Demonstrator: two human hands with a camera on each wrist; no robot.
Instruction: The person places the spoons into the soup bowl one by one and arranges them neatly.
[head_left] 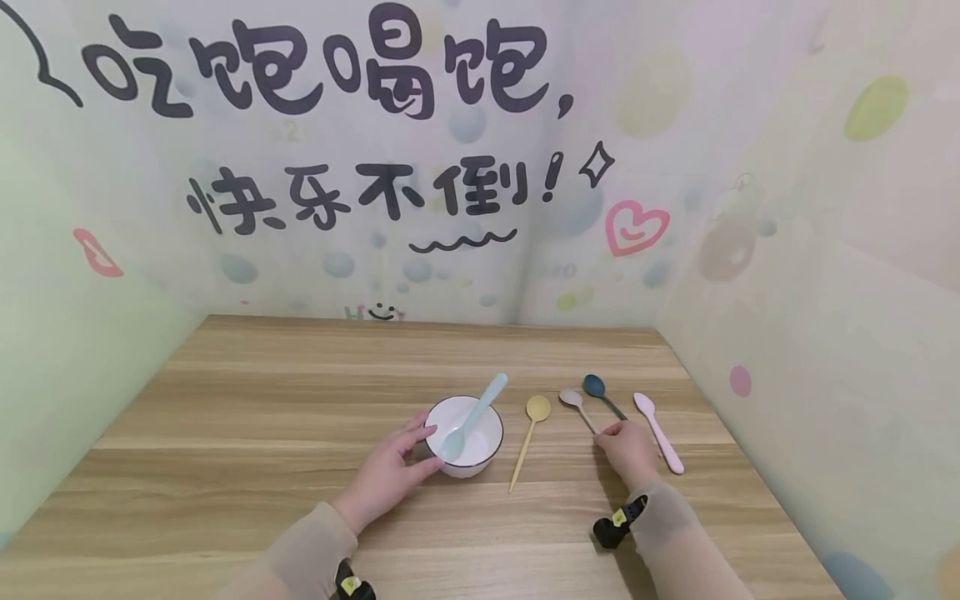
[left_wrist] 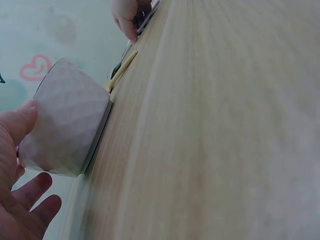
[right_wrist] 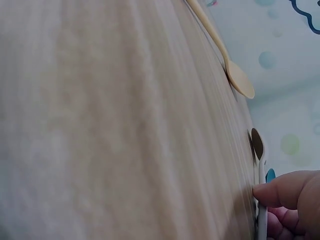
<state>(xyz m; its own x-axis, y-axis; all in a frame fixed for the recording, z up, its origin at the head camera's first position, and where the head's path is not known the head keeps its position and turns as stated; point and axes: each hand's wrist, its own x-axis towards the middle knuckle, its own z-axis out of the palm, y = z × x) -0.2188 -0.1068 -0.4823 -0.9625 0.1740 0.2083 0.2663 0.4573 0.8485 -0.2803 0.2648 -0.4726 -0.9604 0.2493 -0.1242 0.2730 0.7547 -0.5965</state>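
a: where our left hand (head_left: 390, 471) curls against the white bowl (head_left: 465, 437), thumb and fingers wrap its outer wall, so we are gripping it; the left wrist view shows the thumb (left_wrist: 17, 122) pressed on the faceted side.

b: and our right hand (head_left: 628, 450)?

a: its fingertips are down on the handles of the two middle spoons, right of the bowl. in the right wrist view a finger (right_wrist: 282, 190) bends onto the pale handle of the beige spoon (head_left: 576, 402). whether we pinch it or only press it, we cannot tell.

b: which spoon sits in the bowl?

a: the light blue spoon (head_left: 472, 417), its head down inside, its handle leaning over the bowl's far right rim.

b: and outward from there?

a: just right of the bowl lies the yellow spoon (head_left: 529, 433), head away from us, flat on the wooden table (head_left: 262, 417). next comes the beige spoon, then the dark teal spoon (head_left: 600, 392) close beside it, both handles running under our right fingers. farthest from the bowl lies the pink spoon (head_left: 658, 432), just past the hand.

b: behind the bowl?

a: a pastel wall (head_left: 375, 167) with black lettering and a pink heart (head_left: 633, 227).
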